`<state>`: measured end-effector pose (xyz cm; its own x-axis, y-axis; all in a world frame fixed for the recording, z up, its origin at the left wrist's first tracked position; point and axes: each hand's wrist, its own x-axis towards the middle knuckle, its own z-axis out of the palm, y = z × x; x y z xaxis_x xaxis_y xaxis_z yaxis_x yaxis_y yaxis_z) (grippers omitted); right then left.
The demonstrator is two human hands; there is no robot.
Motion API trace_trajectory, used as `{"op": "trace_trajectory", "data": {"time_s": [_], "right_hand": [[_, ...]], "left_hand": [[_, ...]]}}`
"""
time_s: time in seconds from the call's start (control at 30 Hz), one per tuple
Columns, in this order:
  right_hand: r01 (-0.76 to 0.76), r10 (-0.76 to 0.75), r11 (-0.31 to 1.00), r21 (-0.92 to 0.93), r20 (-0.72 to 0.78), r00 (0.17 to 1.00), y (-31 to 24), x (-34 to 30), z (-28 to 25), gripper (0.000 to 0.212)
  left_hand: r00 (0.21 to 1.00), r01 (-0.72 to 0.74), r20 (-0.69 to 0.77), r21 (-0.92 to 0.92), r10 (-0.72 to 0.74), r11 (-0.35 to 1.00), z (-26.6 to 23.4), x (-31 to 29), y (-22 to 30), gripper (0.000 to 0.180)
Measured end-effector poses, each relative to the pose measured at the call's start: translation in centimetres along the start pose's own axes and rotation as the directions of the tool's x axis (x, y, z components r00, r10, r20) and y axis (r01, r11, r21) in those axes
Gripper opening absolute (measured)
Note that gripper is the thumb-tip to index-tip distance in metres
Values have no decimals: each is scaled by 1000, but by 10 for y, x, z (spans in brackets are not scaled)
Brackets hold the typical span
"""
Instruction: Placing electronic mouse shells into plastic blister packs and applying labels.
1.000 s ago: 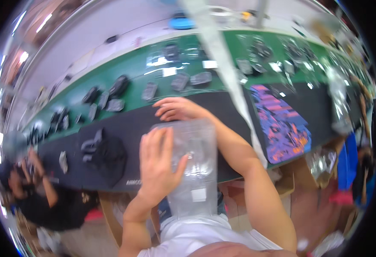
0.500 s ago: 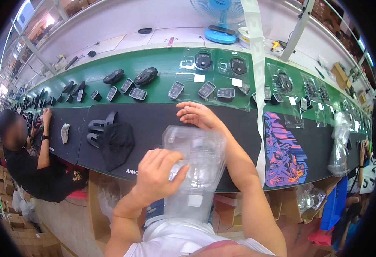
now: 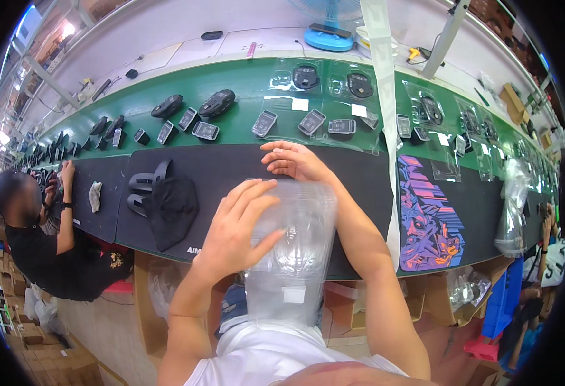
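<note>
A stack of clear plastic blister trays (image 3: 295, 248) leans upright between my forearms, its lower end against my white shirt and its far end over the black mat. A small white label (image 3: 293, 295) shows through it. My left hand (image 3: 234, 225) is at the stack's left side, fingers spread and thumb reaching over the plastic; whether the thumb touches it I cannot tell. Just beyond the stack's far edge, my right hand (image 3: 297, 162) hovers over the mat, fingers loosely bent with nothing between them. My right forearm runs along the stack's right side.
On the green belt (image 3: 244, 132) lie black computer mice (image 3: 217, 103), small boxy devices (image 3: 264, 123) and clear trays holding mice (image 3: 305, 77). A black cloth (image 3: 171, 209) lies left on the dark mat (image 3: 231, 164). A patterned panel (image 3: 427, 219) lies right, past a hanging white strip (image 3: 385, 96). A co-worker (image 3: 44, 238) sits left.
My left hand has moved slightly away from me, and its fingers have spread and straightened. My right hand stays beyond the stack. The whole view has shifted a little.
</note>
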<state>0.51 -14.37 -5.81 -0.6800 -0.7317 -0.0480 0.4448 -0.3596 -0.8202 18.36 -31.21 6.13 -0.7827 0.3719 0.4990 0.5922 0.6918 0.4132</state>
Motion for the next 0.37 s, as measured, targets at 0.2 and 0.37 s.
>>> {"op": "trace_trajectory", "data": {"time_s": [0.2,0.37], "right_hand": [[219,-371,845,-487,-240,897,-113,53,0,27],[-332,-428,-14,-943,-294,855,-237,107,-98,35]], "left_hand": [[979,21,-204,92,-2,996,37,5,-21,39],[966,118,-236,29,-108,993,54,20,-63,40]]}}
